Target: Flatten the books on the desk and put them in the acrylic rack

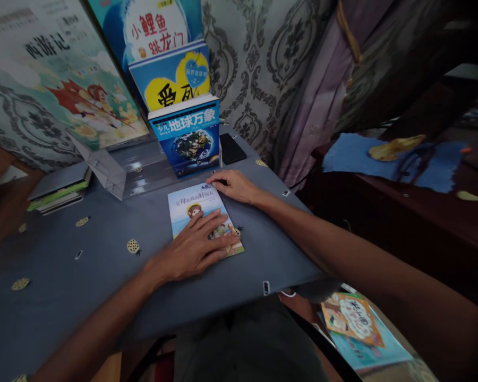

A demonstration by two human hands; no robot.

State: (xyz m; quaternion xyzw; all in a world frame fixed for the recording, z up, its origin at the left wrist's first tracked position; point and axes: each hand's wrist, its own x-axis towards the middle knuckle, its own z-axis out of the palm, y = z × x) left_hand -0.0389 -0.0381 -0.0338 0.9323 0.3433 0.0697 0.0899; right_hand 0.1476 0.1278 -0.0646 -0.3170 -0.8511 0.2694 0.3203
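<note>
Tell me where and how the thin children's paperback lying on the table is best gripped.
Probably pinch the children's paperback at its upper-right corner, coming from the right with the right hand, which rests at that corner. It lies flat and looks thin, so its edges offer the likeliest grip; the left hand is spread over the lower cover.

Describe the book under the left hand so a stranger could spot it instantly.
On the gray-blue tablecloth, find the upright Earth book. Just in front, the paperback lies flat under the left hand. Unlike its darker, standing neighbour, it shows a cartoon child against pale blue.
</note>
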